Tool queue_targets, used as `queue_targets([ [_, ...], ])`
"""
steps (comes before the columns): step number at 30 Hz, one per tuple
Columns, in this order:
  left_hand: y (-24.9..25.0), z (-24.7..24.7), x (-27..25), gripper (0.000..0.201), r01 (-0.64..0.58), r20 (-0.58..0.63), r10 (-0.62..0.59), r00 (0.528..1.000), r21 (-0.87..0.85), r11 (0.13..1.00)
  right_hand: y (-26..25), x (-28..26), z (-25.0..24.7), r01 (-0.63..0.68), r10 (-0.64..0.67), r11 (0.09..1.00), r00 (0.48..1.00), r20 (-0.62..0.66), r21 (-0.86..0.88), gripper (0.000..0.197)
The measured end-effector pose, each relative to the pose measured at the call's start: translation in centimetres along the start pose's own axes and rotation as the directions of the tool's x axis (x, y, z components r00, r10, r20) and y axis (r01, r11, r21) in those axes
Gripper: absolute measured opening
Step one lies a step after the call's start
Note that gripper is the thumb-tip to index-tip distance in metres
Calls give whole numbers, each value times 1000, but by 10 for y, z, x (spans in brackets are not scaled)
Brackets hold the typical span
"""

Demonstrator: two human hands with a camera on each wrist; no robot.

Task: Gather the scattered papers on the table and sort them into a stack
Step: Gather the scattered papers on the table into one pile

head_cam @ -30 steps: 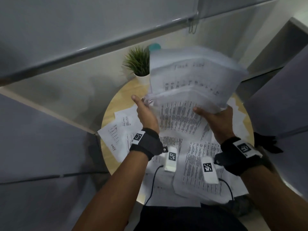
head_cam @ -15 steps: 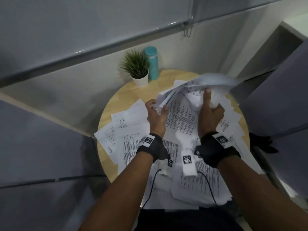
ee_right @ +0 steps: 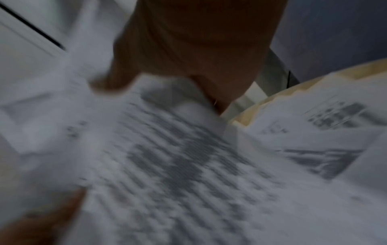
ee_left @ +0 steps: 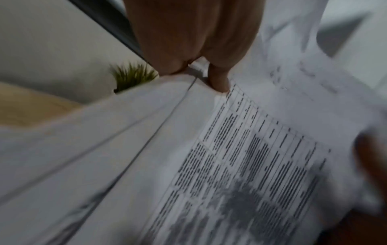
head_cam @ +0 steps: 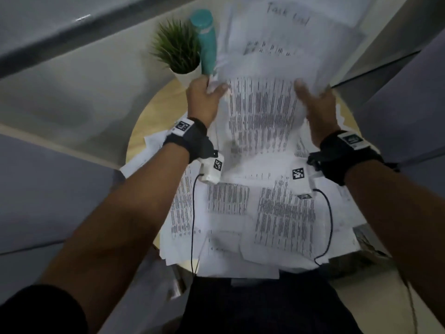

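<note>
Head view: both hands are up over the round table (head_cam: 154, 112), holding a bundle of papers (head_cam: 269, 68) in the air between them, with a handwritten sheet at the back. The left hand (head_cam: 203, 102) pinches the bundle's left edge. The right hand (head_cam: 315, 109) has the right edge, thumb across the front. Underneath, plenty of loose sheets (head_cam: 265, 213) lie overlapped on the table, a few hanging off the near edge. A potted plant (head_cam: 178, 47) and a teal bottle (head_cam: 206, 42) stand at the far side.

Left wrist view: the fingers are clamped on the bundle's edge, and the sheets are fanned out and uneven, not squared up.

Right wrist view: really blurry, but the thumb looks to sit on top of the paper with fingers below, so I'd call it a grip. More sheets on the table off to the side.

So I'd say it's partway at best: one messy handful gathered, most of the pile left to collect, and nothing tidied into a proper stack yet.
</note>
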State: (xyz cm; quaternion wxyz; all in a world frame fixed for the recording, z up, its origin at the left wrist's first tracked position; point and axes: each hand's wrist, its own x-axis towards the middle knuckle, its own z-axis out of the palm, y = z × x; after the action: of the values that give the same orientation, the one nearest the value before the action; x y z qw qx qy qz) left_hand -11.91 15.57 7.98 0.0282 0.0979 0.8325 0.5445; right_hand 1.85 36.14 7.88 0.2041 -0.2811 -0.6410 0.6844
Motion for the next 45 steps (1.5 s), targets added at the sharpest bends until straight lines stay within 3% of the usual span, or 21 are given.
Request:
queue_targets([
  [4,10,-18,3,35,118,132,-85,988,-270,956,31,-1,-18,-37,102,937,980,169,-346,54],
  [7,11,-30,3,33,288,255,-185,949,-465,837,28,-2,-6,-41,106,951,974,200,-307,47],
  [9,-2,-41,-3,37,409,346,-249,905,-539,737,22,-8,2,18,45,962,974,224,-272,26],
  [10,-13,-45,-8,42,465,404,-274,873,-517,718,23,-8,5,12,49,969,969,241,-247,24],
  [11,-26,-48,-18,51,530,477,-312,822,-437,727,25,-10,6,-15,71,975,966,249,-222,34],
  [12,-38,-49,-31,62,589,553,-362,750,-310,746,28,-11,8,-34,89,977,962,260,-211,37],
  [14,-61,-46,-63,71,646,639,-471,608,-54,761,43,-10,9,-63,148,944,957,248,-323,21],
  [15,-70,-40,-79,68,662,638,-513,575,6,750,48,-13,9,-73,185,913,951,248,-401,14],
  [17,-87,-30,-107,58,690,551,-594,586,45,723,66,-23,9,-151,324,836,912,252,-527,27],
  [19,-100,-21,-128,63,725,461,-661,593,52,687,78,-41,8,-225,495,725,827,266,-651,70],
  [20,-105,-17,-138,64,749,426,-690,585,42,661,83,-52,8,-229,562,665,780,275,-710,82],
  [22,-115,-15,-157,59,790,392,-732,556,22,612,93,-71,6,-223,656,569,703,274,-792,87],
  [25,-124,-16,-177,56,816,387,-744,544,-40,576,103,-83,3,-248,689,578,659,302,-778,88],
  [27,-122,-19,-183,58,795,379,-721,580,-68,603,100,-81,2,-244,693,568,658,296,-786,96],
  [29,-119,-27,-185,47,764,366,-693,621,-87,639,90,-71,0,-289,708,577,643,292,-764,105],
  [32,-109,-48,-182,35,734,413,-645,643,-91,673,74,-45,1,-446,677,695,671,302,-564,88],
  [35,-96,-70,-176,33,718,477,-623,619,-23,695,44,-16,10,-413,551,800,792,261,-435,45],
  [36,-96,-75,-175,39,726,486,-636,599,6,688,38,-5,12,-400,522,822,814,256,-405,41],
  [39,-105,-83,-173,82,737,513,-651,560,51,674,25,23,25,-360,432,887,868,244,-291,32],
  [42,-113,-82,-173,80,753,496,-678,543,71,654,33,45,35,-120,304,802,925,228,-585,52],
  [45,-119,-75,-174,56,688,535,-622,572,100,719,22,47,48,206,69,524,957,282,-827,55],
])
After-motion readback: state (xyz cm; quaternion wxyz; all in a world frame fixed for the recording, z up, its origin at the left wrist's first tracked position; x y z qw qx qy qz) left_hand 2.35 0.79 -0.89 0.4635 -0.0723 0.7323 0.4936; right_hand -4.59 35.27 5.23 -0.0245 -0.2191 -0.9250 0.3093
